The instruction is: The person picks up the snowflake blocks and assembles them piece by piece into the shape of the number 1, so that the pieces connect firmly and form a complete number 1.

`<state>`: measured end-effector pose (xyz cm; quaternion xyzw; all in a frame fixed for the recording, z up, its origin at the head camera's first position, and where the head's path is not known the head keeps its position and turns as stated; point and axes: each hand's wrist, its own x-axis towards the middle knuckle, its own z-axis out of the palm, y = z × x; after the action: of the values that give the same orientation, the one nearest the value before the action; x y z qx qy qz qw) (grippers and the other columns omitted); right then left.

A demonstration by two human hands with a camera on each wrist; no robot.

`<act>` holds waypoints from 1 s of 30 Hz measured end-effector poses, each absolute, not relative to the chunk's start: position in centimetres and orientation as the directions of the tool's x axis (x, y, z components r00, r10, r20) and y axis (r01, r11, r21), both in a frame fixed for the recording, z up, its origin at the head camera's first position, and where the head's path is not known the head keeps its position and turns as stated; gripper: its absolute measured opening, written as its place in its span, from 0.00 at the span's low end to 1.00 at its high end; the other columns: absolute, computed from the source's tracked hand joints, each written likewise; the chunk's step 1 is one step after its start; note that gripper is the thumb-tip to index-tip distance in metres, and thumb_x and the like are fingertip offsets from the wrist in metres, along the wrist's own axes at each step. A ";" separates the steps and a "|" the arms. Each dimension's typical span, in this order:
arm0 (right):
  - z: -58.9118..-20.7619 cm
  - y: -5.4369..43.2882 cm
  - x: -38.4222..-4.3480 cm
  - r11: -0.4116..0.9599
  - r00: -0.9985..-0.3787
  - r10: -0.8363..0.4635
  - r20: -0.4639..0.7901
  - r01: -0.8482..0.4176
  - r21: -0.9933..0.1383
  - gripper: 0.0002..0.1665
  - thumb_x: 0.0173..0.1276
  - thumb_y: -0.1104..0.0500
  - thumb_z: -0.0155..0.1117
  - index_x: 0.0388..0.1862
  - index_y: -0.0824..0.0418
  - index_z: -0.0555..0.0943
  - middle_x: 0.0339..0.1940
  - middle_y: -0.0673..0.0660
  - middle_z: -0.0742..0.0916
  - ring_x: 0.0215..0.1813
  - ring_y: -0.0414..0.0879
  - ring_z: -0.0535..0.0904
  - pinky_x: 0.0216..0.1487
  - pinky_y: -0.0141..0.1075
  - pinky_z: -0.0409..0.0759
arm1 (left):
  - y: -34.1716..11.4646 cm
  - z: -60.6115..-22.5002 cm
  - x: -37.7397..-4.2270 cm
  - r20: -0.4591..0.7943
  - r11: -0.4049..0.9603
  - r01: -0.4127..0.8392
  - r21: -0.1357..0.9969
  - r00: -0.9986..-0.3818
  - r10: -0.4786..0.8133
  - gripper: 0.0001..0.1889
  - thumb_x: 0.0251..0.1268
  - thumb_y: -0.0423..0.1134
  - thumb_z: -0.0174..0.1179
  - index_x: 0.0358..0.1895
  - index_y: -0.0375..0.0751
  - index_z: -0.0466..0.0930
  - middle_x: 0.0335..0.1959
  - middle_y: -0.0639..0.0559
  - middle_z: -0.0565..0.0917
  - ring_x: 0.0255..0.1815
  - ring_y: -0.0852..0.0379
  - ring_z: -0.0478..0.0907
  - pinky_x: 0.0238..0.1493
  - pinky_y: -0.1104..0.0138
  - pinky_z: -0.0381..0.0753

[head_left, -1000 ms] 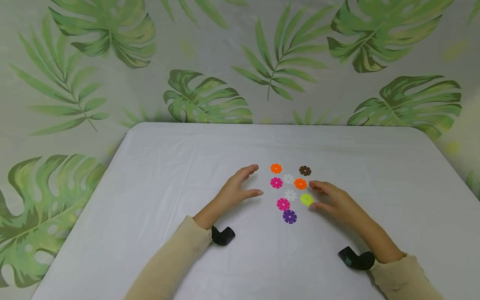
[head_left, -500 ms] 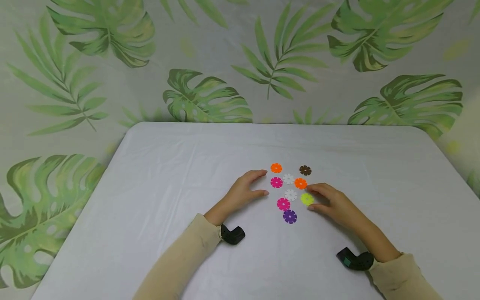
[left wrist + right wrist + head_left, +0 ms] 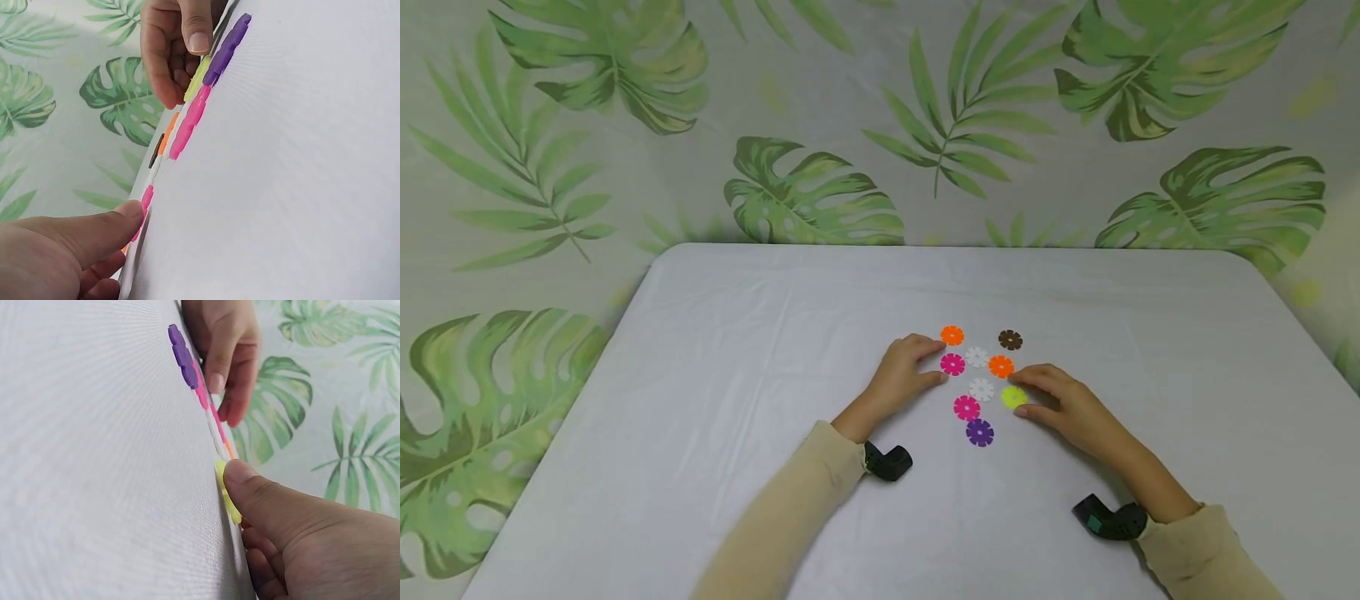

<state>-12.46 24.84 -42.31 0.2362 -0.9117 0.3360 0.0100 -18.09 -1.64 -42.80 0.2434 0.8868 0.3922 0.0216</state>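
Several flat, notched plastic snowflake discs lie on the white-covered table. My left hand is at the left of the group, thumb and fingertips beside the upper pink disc and just below the far orange disc. Across from it, my right hand has its thumb at the near edge of the yellow disc and its fingers by the far edge, close to the second orange disc. In the right wrist view the thumb overlaps the yellow disc's edge; whether it presses is unclear. Neither hand lifts anything.
Two white discs lie in the middle of the group. A lower pink disc touches a purple disc at the near end. A brown disc lies at the far right. Behind the table hangs leaf-patterned cloth.
My left hand has moved right, up to the upper pink disc. My right hand has shifted slightly left around the yellow disc, then stayed nearly still. The discs lie where they were.
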 end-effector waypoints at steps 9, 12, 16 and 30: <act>-42.7 25.0 -12.5 0.661 -0.891 -0.416 0.181 -0.433 -0.612 0.22 0.56 0.59 0.67 0.51 0.56 0.77 0.51 0.53 0.76 0.55 0.50 0.69 0.56 0.28 0.66 | -0.4 -42.8 -18.2 0.138 0.707 0.398 0.585 -0.908 0.397 0.22 0.52 0.47 0.65 0.52 0.47 0.78 0.47 0.51 0.74 0.45 0.54 0.68 0.47 0.65 0.66; -42.7 25.0 -12.5 0.661 -0.895 -0.411 0.173 -0.423 -0.619 0.21 0.56 0.59 0.67 0.50 0.57 0.78 0.50 0.53 0.76 0.55 0.51 0.69 0.56 0.33 0.68 | -0.1 -42.7 -18.0 0.137 0.732 0.395 0.555 -0.911 0.388 0.21 0.52 0.48 0.65 0.51 0.48 0.79 0.46 0.52 0.74 0.45 0.55 0.68 0.45 0.66 0.66; -42.6 24.9 -12.5 0.657 -0.900 -0.402 0.166 -0.411 -0.632 0.19 0.56 0.59 0.67 0.49 0.56 0.78 0.50 0.54 0.76 0.56 0.52 0.69 0.57 0.27 0.64 | 0.2 -42.5 -17.9 0.131 0.741 0.375 0.557 -0.921 0.368 0.19 0.52 0.48 0.65 0.48 0.50 0.80 0.46 0.53 0.75 0.45 0.56 0.68 0.43 0.67 0.65; -41.9 24.2 -12.3 0.669 -0.927 -0.354 0.123 -0.342 -0.660 0.19 0.57 0.59 0.66 0.48 0.56 0.76 0.27 0.49 0.75 0.31 0.43 0.69 0.29 0.29 0.71 | -0.1 -42.8 -18.0 0.160 0.619 0.354 0.701 -0.924 0.347 0.12 0.58 0.42 0.61 0.45 0.53 0.74 0.25 0.63 0.75 0.25 0.64 0.68 0.38 0.66 0.58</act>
<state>-12.34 24.19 -41.94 0.1904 -0.9135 0.3595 -0.0078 -17.97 -0.06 -42.78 0.1946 0.8997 0.3907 -0.0044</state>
